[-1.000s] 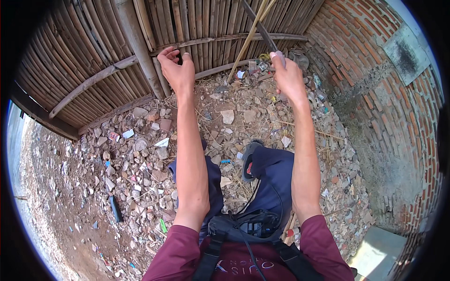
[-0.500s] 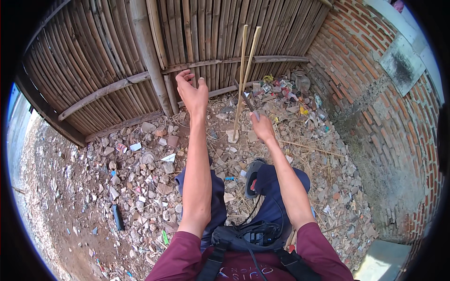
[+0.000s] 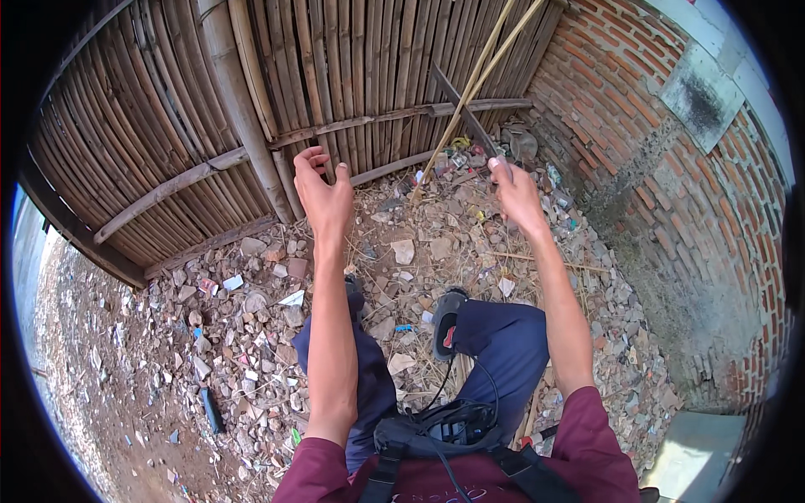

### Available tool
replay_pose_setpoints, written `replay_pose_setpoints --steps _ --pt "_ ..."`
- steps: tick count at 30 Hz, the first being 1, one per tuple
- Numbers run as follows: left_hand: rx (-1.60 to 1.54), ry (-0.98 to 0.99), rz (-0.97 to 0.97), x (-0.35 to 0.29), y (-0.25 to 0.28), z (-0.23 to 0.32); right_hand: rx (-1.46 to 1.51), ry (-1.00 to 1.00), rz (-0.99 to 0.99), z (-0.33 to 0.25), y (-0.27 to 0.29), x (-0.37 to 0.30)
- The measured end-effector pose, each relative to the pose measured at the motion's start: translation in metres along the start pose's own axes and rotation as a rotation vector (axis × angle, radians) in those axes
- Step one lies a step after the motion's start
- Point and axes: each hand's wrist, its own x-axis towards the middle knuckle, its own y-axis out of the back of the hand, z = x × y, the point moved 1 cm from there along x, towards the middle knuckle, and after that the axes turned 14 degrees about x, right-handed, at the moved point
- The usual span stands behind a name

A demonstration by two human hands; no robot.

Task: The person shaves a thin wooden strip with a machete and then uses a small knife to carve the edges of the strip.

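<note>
My right hand (image 3: pixel 518 198) is closed round the handle of a long dark-bladed machete (image 3: pixel 479 134). Its blade points up and left, crossing two pale bamboo strips (image 3: pixel 457 124) in the picture; whether it touches them I cannot tell. The strips lean to the right, close together at the lower end near the rubble and spread apart toward the top, where they run out of view. No hand is on them. To their left my left hand (image 3: pixel 325 199) is raised, fingers curved and thumb apart, with nothing in it.
Ahead stands a wall of bamboo slats (image 3: pixel 360 75) with horizontal poles. A brick wall (image 3: pixel 620 126) rises on the right. Stones and litter cover the ground (image 3: pixel 251 335); a dark elongated object (image 3: pixel 212 411) lies at the left. My shoe (image 3: pixel 449 323) is planted between my hands.
The bamboo strips have tipped over to the right and away from me. My right hand has moved right and slightly up with the machete. My left hand has shifted left and a little down, still holding nothing.
</note>
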Motion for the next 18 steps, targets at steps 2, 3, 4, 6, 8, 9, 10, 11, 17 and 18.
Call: replay_pose_setpoints --steps 2,3,4,6,8,9,10,11,17,18 --pt "-0.004 -0.003 -0.001 0.002 -0.001 0.0 0.026 0.037 0.045 -0.006 0.022 0.003" --pt "0.004 0.0 0.007 0.004 0.002 -0.007 0.054 0.017 0.051 -0.008 0.026 0.004" --pt "0.005 -0.001 0.025 0.007 0.003 -0.013 0.089 0.012 0.052 -0.006 0.032 0.005" --pt "-0.008 0.01 0.036 0.01 0.006 -0.015 0.129 0.017 0.087 -0.004 0.052 0.002" --pt "-0.018 0.026 0.049 0.012 0.008 -0.016 0.154 0.031 0.108 -0.005 0.069 -0.007" --pt "-0.019 0.034 0.042 0.013 0.008 -0.018 0.179 0.024 0.106 -0.001 0.078 -0.01" --pt "-0.019 0.043 0.034 0.013 0.008 -0.019 0.203 0.017 0.104 0.004 0.087 -0.013" --pt "-0.017 0.053 0.03 0.013 0.008 -0.023 0.229 0.012 0.098 0.007 0.093 -0.016" --pt "0.019 0.049 0.044 0.012 0.009 -0.028 0.162 -0.048 0.112 0.047 0.091 -0.038" --pt "0.035 0.048 0.047 0.013 0.013 -0.029 0.136 -0.058 0.104 0.065 0.079 -0.038"
